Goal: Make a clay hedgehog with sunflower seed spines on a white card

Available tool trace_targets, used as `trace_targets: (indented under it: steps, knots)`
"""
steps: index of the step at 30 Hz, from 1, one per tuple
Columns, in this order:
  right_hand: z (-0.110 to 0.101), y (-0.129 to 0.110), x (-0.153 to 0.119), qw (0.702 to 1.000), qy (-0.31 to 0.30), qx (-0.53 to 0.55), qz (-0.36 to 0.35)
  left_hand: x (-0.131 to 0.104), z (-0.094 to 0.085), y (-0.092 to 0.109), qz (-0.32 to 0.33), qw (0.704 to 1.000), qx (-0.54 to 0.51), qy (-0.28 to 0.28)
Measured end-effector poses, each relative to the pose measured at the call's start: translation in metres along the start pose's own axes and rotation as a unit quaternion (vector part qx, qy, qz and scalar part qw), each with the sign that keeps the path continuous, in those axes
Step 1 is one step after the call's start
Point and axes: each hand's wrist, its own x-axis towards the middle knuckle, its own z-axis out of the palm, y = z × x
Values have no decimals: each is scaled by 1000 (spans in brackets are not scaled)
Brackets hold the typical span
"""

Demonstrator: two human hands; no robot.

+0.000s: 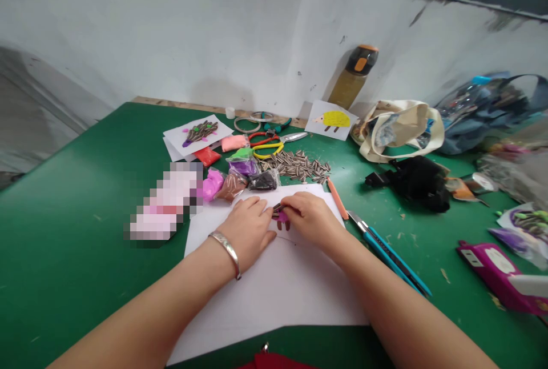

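Light Touch on the Clay

The purple clay figure (281, 217) lies on the paper (282, 295) between the hands. The right hand (309, 216) touches its seeds (276, 209), its exact grip hidden; the left hand (245, 232) rests alongside, thumb spread. Gentle, even pressure should avoid squashing.

The left hand (244, 226) rests on paper (274, 295) atop the desk (77, 243), right hand (310, 217) at 3 o'clock, its fingers touching a seeded purple clay piece (281, 216). From there: scissors (293, 137) at 12, bottle (349, 84) at 1, tote (434, 129) at 2, clay bags (231, 186) at 10.
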Motion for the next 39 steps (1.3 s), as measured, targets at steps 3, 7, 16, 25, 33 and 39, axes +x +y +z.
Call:
trace_targets:
  steps: [3,7,16,25,33,39]
  knots:
    - [0,2,-2,999,-14,-33,-18,0,-1,0,-1,1000,0,-4]
    - [1,4,-3,998,-8,-63,-29,0,-1,1,1,1000,-3,6]
    - [1,6,-1,997,3,-65,-37,0,-1,1,-4,1000,0,-2]
    - [0,13,-2,998,6,-53,-20,0,0,1,-1,1000,1,-2]
    - [4,2,-1,998,-6,-54,-25,1,-3,2,-13,1000,-7,-19]
    - [6,-1,0,996,2,-83,-41,1,-2,2,-16,1000,-16,-10]
